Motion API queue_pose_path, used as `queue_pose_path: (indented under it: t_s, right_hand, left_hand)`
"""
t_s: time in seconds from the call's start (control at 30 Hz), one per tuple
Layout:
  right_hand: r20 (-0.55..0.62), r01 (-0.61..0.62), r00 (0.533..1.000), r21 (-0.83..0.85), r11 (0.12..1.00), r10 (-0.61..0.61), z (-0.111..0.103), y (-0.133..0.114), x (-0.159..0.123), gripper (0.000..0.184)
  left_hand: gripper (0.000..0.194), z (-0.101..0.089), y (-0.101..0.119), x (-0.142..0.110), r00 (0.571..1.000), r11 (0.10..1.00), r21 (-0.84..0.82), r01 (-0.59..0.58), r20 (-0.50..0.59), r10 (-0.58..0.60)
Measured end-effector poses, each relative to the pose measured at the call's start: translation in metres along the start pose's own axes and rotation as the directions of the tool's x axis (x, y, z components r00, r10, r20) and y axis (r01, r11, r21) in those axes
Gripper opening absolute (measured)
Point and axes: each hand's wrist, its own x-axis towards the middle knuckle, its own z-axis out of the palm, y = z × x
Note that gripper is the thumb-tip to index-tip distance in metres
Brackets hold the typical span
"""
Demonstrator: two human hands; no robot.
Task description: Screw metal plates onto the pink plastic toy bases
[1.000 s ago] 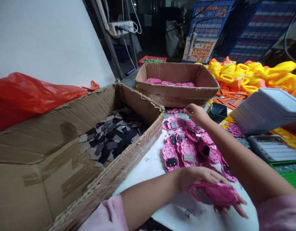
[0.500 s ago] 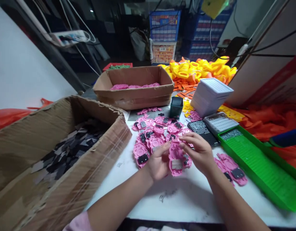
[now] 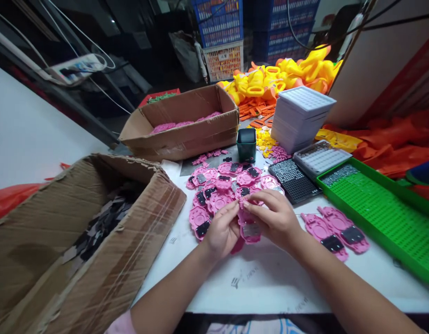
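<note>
Both hands meet over one pink plastic casing [image 3: 250, 233], raised just above the table with a grey plate at its lower end. My left hand [image 3: 219, 234] is closed round its left side, thumb near the top. My right hand [image 3: 275, 215] pinches at its upper end; the fingers hide whether a small separate part is there. Behind and left of the hands lie several pink casings [image 3: 218, 200] with black or grey plates. Two more pink casings [image 3: 343, 229] rest side by side to the right of my right forearm.
A carton [image 3: 159, 204] of dark flat pieces stands left; another carton [image 3: 179, 144] with pink parts is behind. A dark cup [image 3: 247, 146], stacked white trays [image 3: 300, 120], a black tray [image 3: 293, 181] and a green tray [image 3: 381, 218] line the right. Yellow parts [image 3: 273, 79] pile up at the back.
Both hands stay on the pink casing, which has shifted slightly left and up in view as the camera tilted. My right fingers have moved in closer over its upper end.
</note>
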Motion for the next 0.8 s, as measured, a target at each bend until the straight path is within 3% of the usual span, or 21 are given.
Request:
queue_pose_path:
  t_s: [0.1,0.37,0.47,0.67,0.8]
  right_hand:
    - [-0.023,0.027,0.999,-0.047,0.999,-0.028,0.002,-0.005,-0.002,0.021]
    - [-0.097,0.054,0.994,0.02,0.998,-0.052,0.001,-0.011,-0.003,0.019]
    - [-0.083,0.043,0.996,0.022,0.999,-0.041,-0.001,-0.013,-0.002,0.02]
    - [-0.089,-0.048,0.995,0.079,0.996,0.055,0.001,-0.018,-0.001,0.016]
    - [-0.106,-0.064,0.992,0.072,0.995,0.072,0.002,-0.019,0.0,0.021]
  left_hand:
    - [0.015,0.0,-0.001,0.0,0.999,0.996,0.077,-0.041,0.004,0.041]
    - [0.029,-0.007,-0.006,-0.001,0.99,0.94,0.313,-0.134,0.004,0.14]
    - [0.031,-0.012,-0.004,-0.001,0.984,0.874,0.457,-0.165,0.01,0.18]
    - [0.036,-0.013,0.001,-0.006,0.944,0.639,0.716,-0.28,0.084,0.319]
    - [0.034,-0.014,-0.002,-0.006,0.941,0.657,0.698,-0.285,0.074,0.33]
